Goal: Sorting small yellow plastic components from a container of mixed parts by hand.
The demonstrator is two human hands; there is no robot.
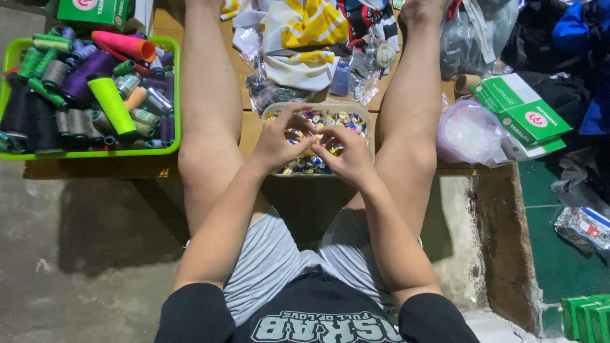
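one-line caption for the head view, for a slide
Seated person's left hand and right hand sort through a tub of small bobbins, green basket of thread cones alongside.

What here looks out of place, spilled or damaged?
Nothing looks spilled or broken. Both hands, left hand and right hand, work over the clear tub of small bobbins. The thread cones lie jumbled in the green tray, all inside. One green box lies tilted on another.
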